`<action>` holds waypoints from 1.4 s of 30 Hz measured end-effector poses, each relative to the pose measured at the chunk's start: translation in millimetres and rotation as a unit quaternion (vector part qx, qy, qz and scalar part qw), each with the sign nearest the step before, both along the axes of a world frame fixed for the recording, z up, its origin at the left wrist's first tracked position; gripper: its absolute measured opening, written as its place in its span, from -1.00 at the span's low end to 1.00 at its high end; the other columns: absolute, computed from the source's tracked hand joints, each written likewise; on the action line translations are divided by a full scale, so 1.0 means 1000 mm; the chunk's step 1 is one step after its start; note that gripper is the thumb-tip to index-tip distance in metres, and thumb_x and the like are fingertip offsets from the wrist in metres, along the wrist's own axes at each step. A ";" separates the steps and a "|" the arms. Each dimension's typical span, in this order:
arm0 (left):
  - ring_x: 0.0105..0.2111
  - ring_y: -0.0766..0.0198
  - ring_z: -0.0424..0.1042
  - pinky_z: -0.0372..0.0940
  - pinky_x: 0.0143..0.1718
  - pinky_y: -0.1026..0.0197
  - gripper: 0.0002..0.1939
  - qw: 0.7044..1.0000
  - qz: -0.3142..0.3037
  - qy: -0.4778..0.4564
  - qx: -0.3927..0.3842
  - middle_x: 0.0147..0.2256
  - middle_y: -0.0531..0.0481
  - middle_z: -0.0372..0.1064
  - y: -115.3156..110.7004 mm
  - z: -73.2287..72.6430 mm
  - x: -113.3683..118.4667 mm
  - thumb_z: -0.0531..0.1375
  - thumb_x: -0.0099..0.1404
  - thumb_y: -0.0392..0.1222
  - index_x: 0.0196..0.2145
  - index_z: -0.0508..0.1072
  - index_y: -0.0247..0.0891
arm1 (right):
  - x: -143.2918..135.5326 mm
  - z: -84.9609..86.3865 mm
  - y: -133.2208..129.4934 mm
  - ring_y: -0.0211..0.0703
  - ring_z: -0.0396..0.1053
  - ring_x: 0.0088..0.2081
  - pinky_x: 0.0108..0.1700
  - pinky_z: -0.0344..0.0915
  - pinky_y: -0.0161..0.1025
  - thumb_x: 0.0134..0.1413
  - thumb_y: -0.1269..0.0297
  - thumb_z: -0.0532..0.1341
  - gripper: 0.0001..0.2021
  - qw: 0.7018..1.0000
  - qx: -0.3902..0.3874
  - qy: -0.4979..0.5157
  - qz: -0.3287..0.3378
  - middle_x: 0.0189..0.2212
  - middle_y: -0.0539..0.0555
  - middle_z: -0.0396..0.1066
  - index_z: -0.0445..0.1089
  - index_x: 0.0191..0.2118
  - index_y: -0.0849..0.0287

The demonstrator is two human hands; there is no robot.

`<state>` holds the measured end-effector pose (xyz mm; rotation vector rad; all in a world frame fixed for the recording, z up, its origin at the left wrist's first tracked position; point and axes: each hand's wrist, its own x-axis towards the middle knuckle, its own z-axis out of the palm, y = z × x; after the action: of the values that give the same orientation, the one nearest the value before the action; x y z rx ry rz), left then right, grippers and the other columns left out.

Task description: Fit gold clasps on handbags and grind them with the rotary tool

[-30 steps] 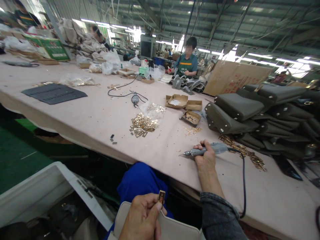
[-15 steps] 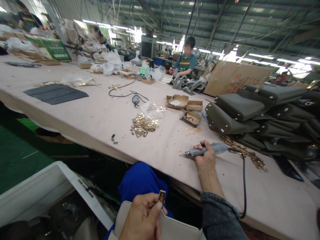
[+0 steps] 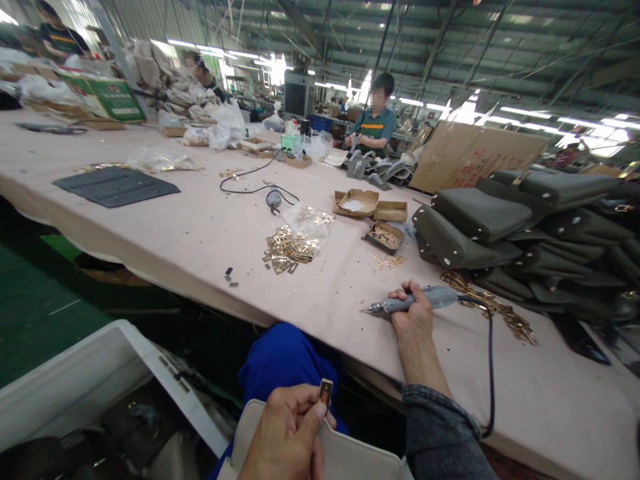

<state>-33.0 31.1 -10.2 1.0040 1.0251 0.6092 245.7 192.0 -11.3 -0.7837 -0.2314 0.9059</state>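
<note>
Near the bottom middle, my left hand (image 3: 290, 430) pinches a small gold metal plate (image 3: 325, 392) between thumb and fingers, at the edge of a cream panel (image 3: 360, 457) over my lap. My right hand (image 3: 414, 317) is wrapped round a grey electric screwdriver (image 3: 435, 299) resting low over the tabletop, its tip pointing left. A black cord runs from the tool's back end down the table's front edge. Beyond it lie loose tiny gold pieces (image 3: 387, 262) and an open carton of small parts (image 3: 384, 237). A heap of gold plates (image 3: 287, 250) lies left of these.
Dark olive bags (image 3: 480, 213) are piled at the right, beside gold chain-like hardware (image 3: 500, 310). A white crate (image 3: 120, 347) with dark items stands lower left. A dark grey sheet (image 3: 117, 187) lies on the pink tabletop (image 3: 200, 227). A person (image 3: 375, 123) is across the table.
The whole view has shifted very slightly. Both hands keep their holds, and nothing else has clearly moved.
</note>
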 end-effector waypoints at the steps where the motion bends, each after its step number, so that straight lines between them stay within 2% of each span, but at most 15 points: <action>1: -0.79 0.33 0.27 0.14 -0.74 0.40 -0.57 1.000 0.000 0.000 0.000 -0.74 -0.03 0.38 0.000 0.000 0.000 0.13 0.38 0.14 -0.24 0.47 -0.34 | 0.000 0.000 0.000 -0.46 0.20 -0.56 -0.45 0.38 -0.37 -0.04 0.38 0.45 -0.71 1.000 0.000 0.000 0.000 -0.40 -0.15 0.34 0.30 -0.30 0.18; 6: -0.79 0.36 0.24 0.14 -0.73 0.41 -0.59 1.000 -0.001 0.000 0.008 -0.74 -0.04 0.38 0.000 0.002 -0.001 0.11 0.39 0.11 -0.25 0.47 -0.35 | 0.000 -0.001 0.000 -0.46 0.20 -0.57 -0.45 0.38 -0.37 -0.01 0.32 0.46 -0.69 1.000 0.004 -0.004 0.000 -0.40 -0.16 0.33 0.29 -0.29 0.17; 11: -0.79 0.36 0.23 0.14 -0.72 0.40 -0.61 1.000 0.004 0.002 0.001 -0.73 -0.05 0.39 0.000 0.004 0.000 0.11 0.39 0.10 -0.28 0.45 -0.33 | 0.000 -0.001 -0.001 -0.46 0.21 -0.57 -0.46 0.37 -0.37 -0.02 0.38 0.44 -0.70 1.000 0.009 -0.002 -0.003 -0.40 -0.16 0.33 0.28 -0.29 0.16; 19: -0.82 0.33 0.21 0.09 -0.76 0.37 -0.50 1.000 0.014 0.000 -0.013 -0.77 -0.06 0.36 0.001 0.001 0.002 0.15 0.27 0.26 -0.29 0.45 -0.32 | 0.002 0.001 -0.003 -0.47 0.20 -0.57 -0.46 0.35 -0.38 -0.03 0.43 0.41 -0.73 1.000 0.008 0.011 0.005 -0.41 -0.16 0.33 0.28 -0.31 0.18; 25: -0.82 0.32 0.20 0.08 -0.78 0.37 -0.48 1.000 0.012 -0.001 -0.008 -0.77 -0.06 0.35 0.001 -0.003 0.003 0.14 0.27 0.26 -0.26 0.45 -0.34 | 0.000 0.001 -0.003 -0.45 0.21 -0.57 -0.47 0.36 -0.37 -0.02 0.42 0.41 -0.73 1.000 -0.004 0.004 0.000 -0.40 -0.15 0.33 0.28 -0.31 0.18; 31: -0.81 0.34 0.21 0.09 -0.76 0.38 -0.52 1.000 0.012 0.013 -0.001 -0.76 -0.08 0.37 0.001 0.002 0.002 0.12 0.29 0.21 -0.28 0.44 -0.34 | -0.001 0.002 -0.002 -0.45 0.22 -0.56 -0.47 0.36 -0.37 -0.03 0.44 0.41 -0.73 1.000 -0.012 -0.001 -0.017 -0.40 -0.14 0.34 0.29 -0.30 0.18; 38: -0.82 0.35 0.19 0.07 -0.77 0.39 -0.57 1.000 0.019 0.017 0.003 -0.76 -0.09 0.37 0.001 0.004 0.002 0.12 0.30 0.17 -0.34 0.42 -0.31 | -0.003 0.003 -0.003 -0.45 0.24 -0.57 -0.47 0.37 -0.37 -0.02 0.35 0.45 -0.70 0.999 -0.018 -0.009 -0.030 -0.41 -0.15 0.34 0.28 -0.32 0.18; 42: -0.82 0.34 0.20 0.09 -0.76 0.38 -0.54 1.000 0.020 0.016 -0.001 -0.76 -0.09 0.38 0.001 0.006 0.002 0.13 0.29 0.21 -0.33 0.43 -0.31 | -0.004 0.005 -0.004 -0.46 0.23 -0.57 -0.47 0.37 -0.38 0.01 0.32 0.45 -0.71 0.999 -0.020 -0.008 -0.034 -0.41 -0.15 0.34 0.28 -0.34 0.19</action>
<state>-30.9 32.0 -4.4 0.9958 1.0765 0.6263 241.6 187.8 -5.8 -0.8305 -0.2001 0.8427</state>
